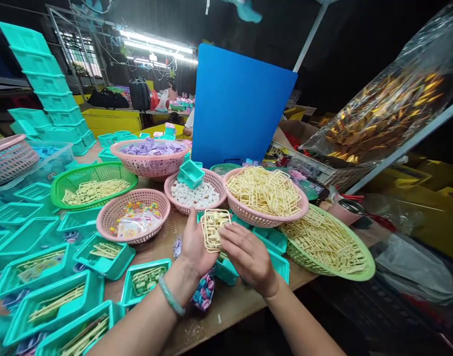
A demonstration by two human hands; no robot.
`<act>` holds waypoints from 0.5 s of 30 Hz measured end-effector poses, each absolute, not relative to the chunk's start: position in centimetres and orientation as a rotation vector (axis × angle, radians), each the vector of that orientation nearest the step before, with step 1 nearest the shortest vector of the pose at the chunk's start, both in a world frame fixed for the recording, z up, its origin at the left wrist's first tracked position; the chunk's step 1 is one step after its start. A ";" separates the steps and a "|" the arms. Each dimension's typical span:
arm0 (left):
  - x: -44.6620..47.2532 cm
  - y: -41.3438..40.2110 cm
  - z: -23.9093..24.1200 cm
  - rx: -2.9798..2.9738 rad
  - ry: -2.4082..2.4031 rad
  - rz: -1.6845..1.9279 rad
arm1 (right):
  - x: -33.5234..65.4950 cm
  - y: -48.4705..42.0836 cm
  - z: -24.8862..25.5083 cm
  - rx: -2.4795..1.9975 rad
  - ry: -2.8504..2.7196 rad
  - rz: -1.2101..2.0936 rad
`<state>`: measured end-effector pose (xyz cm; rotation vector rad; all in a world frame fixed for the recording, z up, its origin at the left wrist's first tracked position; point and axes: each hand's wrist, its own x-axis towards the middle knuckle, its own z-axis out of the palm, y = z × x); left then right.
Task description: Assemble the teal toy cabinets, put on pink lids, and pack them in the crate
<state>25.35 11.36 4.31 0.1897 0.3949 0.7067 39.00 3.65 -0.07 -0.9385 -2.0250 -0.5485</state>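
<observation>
My left hand (195,246) and my right hand (249,257) together grip a small stack of cream plastic frames (213,229) just above the table's front edge. The left fingers wrap the stack's left side, and the right fingers pinch its lower right corner. A green bangle (170,295) circles my left wrist. Under my hands lie small teal trays (274,247) and a clear bag of coloured pieces (204,291).
Pink baskets hold more cream frames (265,193), white pieces (195,194), purple pieces (151,150) and colourful packets (133,217). Green baskets of frames stand at the right (328,244) and the left (93,187). Teal trays (44,269) crowd the left. A blue board (239,109) stands behind.
</observation>
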 end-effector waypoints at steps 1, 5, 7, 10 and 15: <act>24.8 11.1 4.3 0.198 0.400 0.699 | 38.4 3.4 -0.4 -0.954 -2.007 -0.502; 22.1 9.1 3.6 0.270 0.465 0.655 | 36.0 2.1 0.1 -1.088 -1.958 -0.274; 20.5 7.7 2.9 0.321 0.533 0.663 | 34.9 1.5 0.5 -1.161 -1.965 -0.172; 18.2 5.7 2.0 0.415 0.567 0.738 | 33.4 1.1 0.5 -1.123 -2.088 -0.001; 14.5 4.3 2.1 0.487 0.472 0.639 | 30.9 0.8 0.0 -0.979 -2.189 0.171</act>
